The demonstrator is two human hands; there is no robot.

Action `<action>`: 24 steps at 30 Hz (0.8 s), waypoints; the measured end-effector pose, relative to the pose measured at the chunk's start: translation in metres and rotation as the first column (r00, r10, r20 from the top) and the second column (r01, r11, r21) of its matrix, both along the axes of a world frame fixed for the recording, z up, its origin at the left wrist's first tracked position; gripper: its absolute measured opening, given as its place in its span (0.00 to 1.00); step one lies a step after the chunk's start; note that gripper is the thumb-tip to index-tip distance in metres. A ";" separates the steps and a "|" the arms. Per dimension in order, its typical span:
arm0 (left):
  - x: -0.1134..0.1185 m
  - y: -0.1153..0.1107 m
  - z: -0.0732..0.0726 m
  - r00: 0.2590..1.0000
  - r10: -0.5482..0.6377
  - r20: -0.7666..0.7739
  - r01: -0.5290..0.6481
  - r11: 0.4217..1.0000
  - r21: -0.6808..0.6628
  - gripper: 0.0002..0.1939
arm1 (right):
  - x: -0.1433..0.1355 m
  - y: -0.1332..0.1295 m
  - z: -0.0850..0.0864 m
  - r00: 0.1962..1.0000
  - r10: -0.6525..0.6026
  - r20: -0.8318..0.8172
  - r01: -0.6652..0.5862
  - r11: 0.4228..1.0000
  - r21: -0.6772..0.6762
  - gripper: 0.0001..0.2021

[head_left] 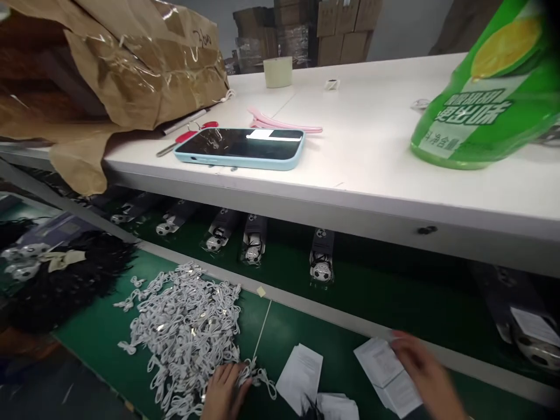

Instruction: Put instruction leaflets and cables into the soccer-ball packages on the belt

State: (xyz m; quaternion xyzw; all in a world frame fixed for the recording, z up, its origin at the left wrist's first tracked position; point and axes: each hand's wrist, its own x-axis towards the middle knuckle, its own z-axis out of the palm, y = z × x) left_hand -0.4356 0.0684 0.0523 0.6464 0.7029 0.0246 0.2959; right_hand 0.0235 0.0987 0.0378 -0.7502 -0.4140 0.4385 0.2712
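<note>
1. On the far left, a heap of black strands lies beside the green worktop. I cannot tell just what it is.
2. Next comes a big, messy pile of white cords on the worktop. Each cord seems looped into a small bunch, maybe so it does not tangle with the others. The pile is near the person, perhaps so it is easy to reach.
3. The left hand is at the near right edge of this pile. Its fingers are bent, and its thumb is apart from them, with some cord in between. I cannot tell if it squeezes the cord. Cords lie to its left and just to its right.
4. Between the hands lie some white papers and a small paper stack. They look set there to be handy for both hands.
5. Behind, packs with little footballs lie in a spread-out row under the white shelf.
6. On the right, the right hand is blurry. Its fingertips are at the top edge of some folded sheets, which lie just to its left. I cannot tell if it pinches them.
</note>
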 end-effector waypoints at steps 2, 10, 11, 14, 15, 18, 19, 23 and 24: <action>0.005 0.004 0.008 0.997 0.050 0.062 -0.051 0.999 0.009 0.22 | -0.074 -0.005 -0.002 0.944 0.329 0.010 -0.328 0.944 -0.016 0.25; 0.004 0.005 0.028 0.891 0.236 0.388 -0.229 0.971 -0.066 0.23 | -0.197 0.005 -0.026 0.554 0.679 0.482 -0.603 0.726 -0.329 0.28; 0.003 0.004 0.028 0.845 0.295 0.447 -0.276 0.955 -0.108 0.23 | -0.199 0.001 -0.031 0.541 0.667 0.512 -0.606 0.732 -0.312 0.27; 0.002 0.003 0.026 0.634 0.509 0.583 -0.445 0.856 -0.263 0.24 | -0.199 -0.013 -0.044 0.572 0.593 0.567 -0.596 0.775 -0.209 0.22; 0.002 0.004 0.026 0.569 0.558 0.604 -0.483 0.821 -0.303 0.24 | -0.199 -0.017 -0.047 0.600 0.559 0.573 -0.585 0.795 -0.163 0.20; 0.001 0.005 0.024 0.475 0.613 0.631 -0.523 0.773 -0.357 0.24 | -0.195 -0.025 -0.054 0.730 0.460 0.506 -0.511 0.858 -0.044 0.13; 0.000 0.006 0.023 0.460 0.621 0.635 -0.523 0.767 -0.371 0.24 | -0.193 -0.026 -0.055 0.786 0.417 0.456 -0.463 0.886 -0.013 0.12; -0.002 0.013 0.016 0.335 0.690 0.641 -0.551 0.696 -0.461 0.21 | -0.180 -0.026 -0.053 0.970 0.112 0.217 -0.131 0.988 0.079 0.14; -0.001 0.017 0.013 0.269 0.724 0.635 -0.569 0.651 -0.502 0.19 | -0.175 -0.025 -0.050 0.986 0.033 0.165 -0.047 0.995 0.083 0.16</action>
